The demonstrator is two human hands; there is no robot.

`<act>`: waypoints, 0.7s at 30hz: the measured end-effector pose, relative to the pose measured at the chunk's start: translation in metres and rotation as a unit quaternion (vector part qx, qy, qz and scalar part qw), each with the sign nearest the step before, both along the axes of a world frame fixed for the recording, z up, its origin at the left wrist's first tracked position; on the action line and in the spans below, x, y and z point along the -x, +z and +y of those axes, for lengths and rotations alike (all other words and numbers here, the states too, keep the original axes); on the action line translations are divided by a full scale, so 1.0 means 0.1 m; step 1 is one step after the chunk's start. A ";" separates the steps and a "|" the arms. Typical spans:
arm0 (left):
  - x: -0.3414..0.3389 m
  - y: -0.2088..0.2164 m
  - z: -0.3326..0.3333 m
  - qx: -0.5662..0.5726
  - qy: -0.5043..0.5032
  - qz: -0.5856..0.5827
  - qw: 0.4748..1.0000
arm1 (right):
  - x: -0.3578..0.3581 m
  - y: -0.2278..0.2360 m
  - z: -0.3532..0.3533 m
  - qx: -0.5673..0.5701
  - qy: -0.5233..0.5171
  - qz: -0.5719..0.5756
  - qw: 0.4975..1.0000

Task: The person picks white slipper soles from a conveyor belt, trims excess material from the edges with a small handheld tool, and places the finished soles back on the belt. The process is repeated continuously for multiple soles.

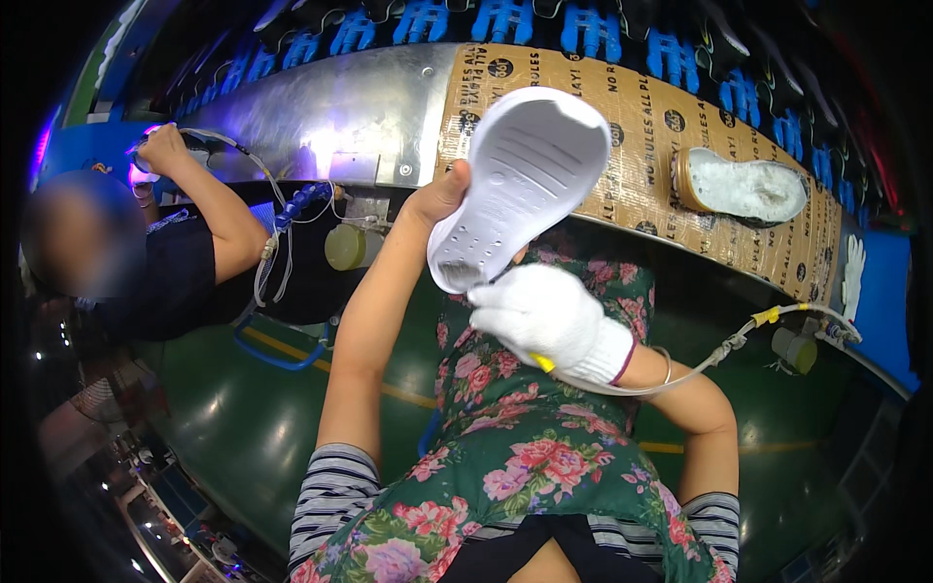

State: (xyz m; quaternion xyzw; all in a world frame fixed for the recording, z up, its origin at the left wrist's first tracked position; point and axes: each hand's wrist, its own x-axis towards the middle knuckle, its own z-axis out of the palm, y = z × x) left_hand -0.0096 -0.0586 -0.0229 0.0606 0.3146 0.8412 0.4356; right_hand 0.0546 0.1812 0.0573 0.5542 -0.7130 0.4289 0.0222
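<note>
A white shoe sole (530,160) is tilted up in front of me, its hollowed face showing ridges at the wide end and small holes toward the narrow end. My left hand (439,194), bare, is closed round its left edge with the thumb on top. My right hand (544,316), in a white knitted glove, is closed at the sole's narrow lower end. A pale hose (680,381) with yellow tape runs along the right wrist to the glove. Only a thin dark tip shows at the fingertips; the rest of the tool is hidden.
A cardboard-covered bench (622,136) joins a metal surface (379,107) on the left. A shoe-shaped piece with a whitish inside (743,189) lies on the cardboard. Blue racks (588,34) line the back. A co-worker (185,223) works at left. A white glove (853,277) lies far right.
</note>
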 end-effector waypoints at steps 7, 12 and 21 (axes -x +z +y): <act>0.23 0.07 0.18 0.098 0.077 0.006 0.992 | 0.16 -0.01 0.11 0.039 -0.086 -0.109 0.989; 0.52 0.03 0.35 -0.034 0.246 0.109 0.963 | 0.21 0.11 0.23 0.164 -0.180 -0.558 0.793; -0.33 0.09 0.23 -0.081 0.546 -0.049 0.832 | 0.31 -0.21 0.17 0.337 -0.205 -0.686 0.611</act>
